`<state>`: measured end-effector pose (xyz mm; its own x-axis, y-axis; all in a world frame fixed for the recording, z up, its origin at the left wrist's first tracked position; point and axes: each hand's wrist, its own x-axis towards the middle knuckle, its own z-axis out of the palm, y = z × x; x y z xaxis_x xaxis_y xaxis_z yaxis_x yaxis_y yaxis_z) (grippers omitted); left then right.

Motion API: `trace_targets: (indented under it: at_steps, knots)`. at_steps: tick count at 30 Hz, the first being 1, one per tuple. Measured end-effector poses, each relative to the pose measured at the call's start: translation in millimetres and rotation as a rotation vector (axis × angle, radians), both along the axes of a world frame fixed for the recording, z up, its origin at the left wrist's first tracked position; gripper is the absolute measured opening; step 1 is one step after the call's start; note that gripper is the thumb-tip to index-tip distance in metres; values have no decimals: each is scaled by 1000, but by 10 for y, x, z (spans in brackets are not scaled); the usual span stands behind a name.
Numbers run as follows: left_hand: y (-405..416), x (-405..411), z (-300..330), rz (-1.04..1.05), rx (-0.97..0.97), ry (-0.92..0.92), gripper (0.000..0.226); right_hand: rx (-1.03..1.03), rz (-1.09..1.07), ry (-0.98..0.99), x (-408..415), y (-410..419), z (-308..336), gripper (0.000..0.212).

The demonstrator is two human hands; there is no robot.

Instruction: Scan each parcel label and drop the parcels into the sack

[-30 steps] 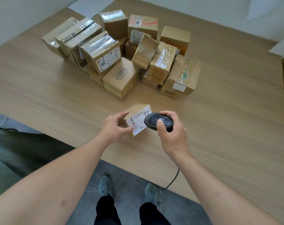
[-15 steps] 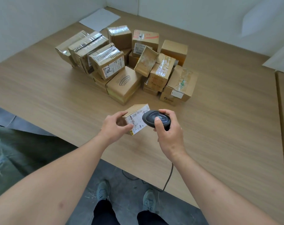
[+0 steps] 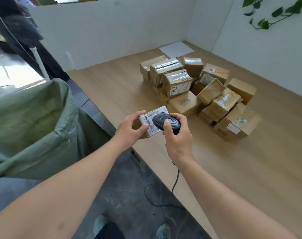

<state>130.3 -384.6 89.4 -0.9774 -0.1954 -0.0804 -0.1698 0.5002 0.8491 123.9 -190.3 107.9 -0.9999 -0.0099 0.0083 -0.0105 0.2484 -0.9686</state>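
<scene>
A green sack (image 3: 31, 128) is standing open at the far left, off the left edge of the table (image 3: 250, 169). Just right of the sack, above the table's near left edge, the left hand (image 3: 129, 129) is gripping a small parcel (image 3: 147, 120), thumb curled across its white label (image 3: 151, 126), which is facing up. Touching the parcel's right side, the right hand (image 3: 178, 142) is wrapping its fingers around a black scanner (image 3: 166, 121), thumb lying on top; the scanner's head is covering part of the label. Its cable (image 3: 175, 183) is hanging down toward the floor. Farther right, on the table's middle, a pile of boxes (image 3: 198, 90) is sitting.
</scene>
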Motion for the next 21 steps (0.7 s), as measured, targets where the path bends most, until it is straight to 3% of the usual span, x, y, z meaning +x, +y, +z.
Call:
trace_targets:
  at_steps: [8, 21]
  knots:
    - [-1238, 683, 153, 142, -44, 65, 55, -7, 123, 23, 450, -1234, 143, 21]
    - [-3468, 1586, 26, 331, -74, 4, 53, 63, 283, -17, 1137, -3421, 146, 27]
